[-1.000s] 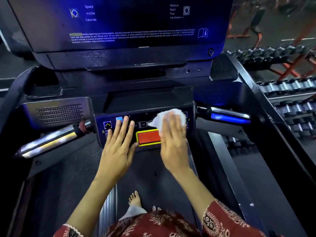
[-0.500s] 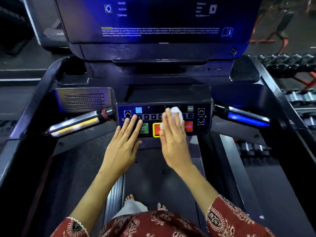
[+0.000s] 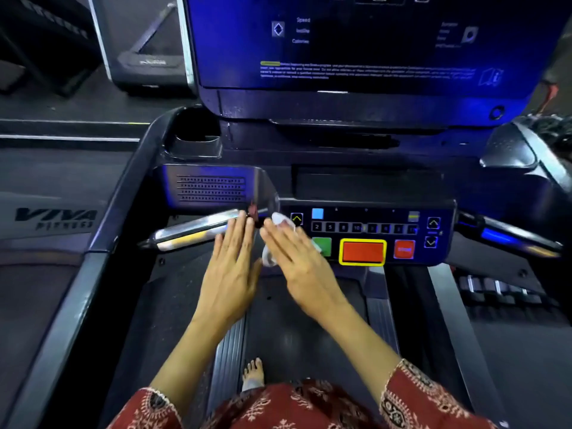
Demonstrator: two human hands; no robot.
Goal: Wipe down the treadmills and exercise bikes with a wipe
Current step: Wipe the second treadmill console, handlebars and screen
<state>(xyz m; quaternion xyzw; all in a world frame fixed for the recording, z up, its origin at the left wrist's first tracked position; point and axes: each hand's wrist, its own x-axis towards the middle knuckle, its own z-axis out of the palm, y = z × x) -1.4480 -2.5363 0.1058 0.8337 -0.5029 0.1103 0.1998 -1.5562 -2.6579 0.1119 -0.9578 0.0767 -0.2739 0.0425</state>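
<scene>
White wipe (image 3: pixel 280 219) pinned flat under straight-fingered right hand (image 3: pixel 297 267) at left end of control panel (image 3: pixel 365 230), for broad contact; left hand (image 3: pixel 232 267) likewise flat, holding nothing, fingertips at silver handgrip (image 3: pixel 192 233), likely bracing.

Reaching forward with both bare forearms; holding left hand (image 3: pixel 229 281) flat, fingers straight and together; angling right hand (image 3: pixel 301 270) leftward, palm down, fingers extended beside the left's.

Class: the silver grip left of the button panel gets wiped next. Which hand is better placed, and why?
Right. The right hand presses the wipe at the left end of the button panel, beside the silver grip; the left hand lies open there, holding no wipe.
</scene>
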